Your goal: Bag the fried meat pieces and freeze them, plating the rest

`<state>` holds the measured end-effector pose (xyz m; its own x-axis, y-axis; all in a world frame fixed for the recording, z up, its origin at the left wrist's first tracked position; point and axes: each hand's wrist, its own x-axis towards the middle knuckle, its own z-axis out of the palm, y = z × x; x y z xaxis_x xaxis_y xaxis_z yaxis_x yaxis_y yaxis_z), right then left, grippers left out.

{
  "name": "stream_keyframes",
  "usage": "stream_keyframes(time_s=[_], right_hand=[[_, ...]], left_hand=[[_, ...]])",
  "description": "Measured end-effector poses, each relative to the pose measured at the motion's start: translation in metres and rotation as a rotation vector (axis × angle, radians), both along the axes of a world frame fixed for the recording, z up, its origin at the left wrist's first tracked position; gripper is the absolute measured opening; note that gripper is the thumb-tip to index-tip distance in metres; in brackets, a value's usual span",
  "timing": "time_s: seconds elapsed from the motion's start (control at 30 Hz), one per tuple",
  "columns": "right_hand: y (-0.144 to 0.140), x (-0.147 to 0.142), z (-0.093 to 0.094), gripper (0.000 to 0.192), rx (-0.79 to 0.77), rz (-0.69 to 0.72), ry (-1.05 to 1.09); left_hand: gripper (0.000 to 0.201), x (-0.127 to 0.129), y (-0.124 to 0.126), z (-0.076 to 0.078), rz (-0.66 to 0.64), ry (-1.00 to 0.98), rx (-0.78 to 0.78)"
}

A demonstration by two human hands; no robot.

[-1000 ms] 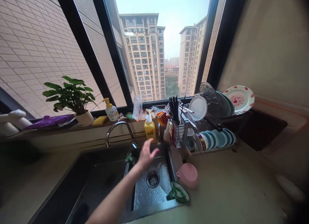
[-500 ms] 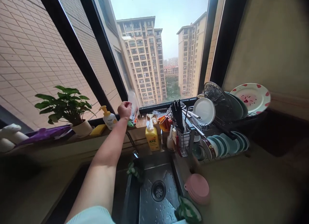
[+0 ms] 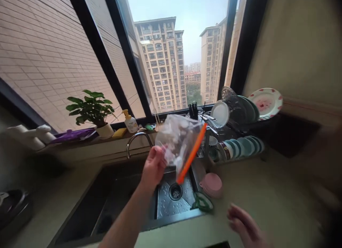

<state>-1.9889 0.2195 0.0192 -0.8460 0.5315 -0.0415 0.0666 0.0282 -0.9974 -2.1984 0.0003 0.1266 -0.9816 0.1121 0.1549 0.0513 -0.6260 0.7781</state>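
Observation:
My left hand [image 3: 154, 166] grips a clear plastic bag [image 3: 173, 137] with an orange strip along one edge. The bag hangs crumpled above the sink [image 3: 181, 215], in front of the window sill. What lies inside it, if anything, I cannot make out. At the lower right, over the counter, my right hand [image 3: 244, 223] has loosely curled fingers, a little apart and slightly blurred, with nothing visible in them. Between the hands, a green-and-white item [image 3: 203, 202] lies at the sink's front right corner, and a pink round container [image 3: 212, 185] stands beside the sink.
A curved faucet [image 3: 138, 135] rises behind the sink. Along the sill stand a potted plant [image 3: 93, 109], a yellow sponge [image 3: 119, 133] and a pump bottle [image 3: 130, 122]. The dish rack [image 3: 235, 161] at the right holds several plates. A dark round appliance [image 3: 16, 212] sits far left.
My left hand has drawn back from the window sill with the plastic bag, bringing it over the sink. My right hand has come into view at the lower right.

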Motion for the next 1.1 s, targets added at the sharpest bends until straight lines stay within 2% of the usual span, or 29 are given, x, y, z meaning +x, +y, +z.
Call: stream_keyframes(time_s=[0.07, 0.1, 0.13, 0.23, 0.4, 0.5, 0.57, 0.73, 0.9, 1.0, 1.1], right_hand=[[-0.013, -0.007, 0.011, 0.062, -0.247, 0.124, 0.108], [-0.018, -0.01, 0.017, 0.064, -0.333, 0.21, 0.133], [-0.021, -0.012, 0.023, 0.063, -0.388, 0.236, 0.139], [-0.019, -0.002, 0.028, 0.056, -0.439, 0.17, 0.093], [0.004, 0.042, 0.015, 0.052, -0.455, 0.011, 0.038], [0.013, 0.061, 0.008, 0.052, -0.486, -0.006, -0.003], [0.015, 0.07, 0.004, 0.052, -0.497, -0.024, -0.024], [0.021, 0.09, -0.003, 0.05, -0.449, -0.056, -0.046], [0.021, 0.097, -0.009, 0.049, -0.468, -0.137, -0.05], [0.015, 0.091, -0.013, 0.051, -0.551, -0.189, -0.033], [0.009, 0.083, -0.018, 0.058, -0.562, -0.237, -0.008]], left_hand=[[0.033, 0.048, 0.023, -0.032, -0.106, -0.124, 0.024], [0.032, 0.068, 0.032, -0.046, -0.142, -0.177, 0.032], [0.032, 0.086, 0.04, -0.059, -0.174, -0.229, 0.042], [0.035, 0.125, 0.052, -0.087, -0.199, -0.363, 0.077], [0.041, 0.155, 0.048, -0.112, -0.141, -0.435, -0.017], [0.043, 0.171, 0.043, -0.122, -0.124, -0.467, -0.078], [0.043, 0.182, 0.04, -0.124, -0.172, -0.473, -0.119], [0.062, 0.194, 0.04, -0.118, -0.506, -0.502, -0.289], [0.045, 0.188, 0.055, -0.124, -0.44, -0.407, -0.39], [0.047, 0.178, 0.059, -0.128, -0.422, -0.325, -0.407], [0.054, 0.168, 0.059, -0.129, -0.435, -0.274, -0.456]])
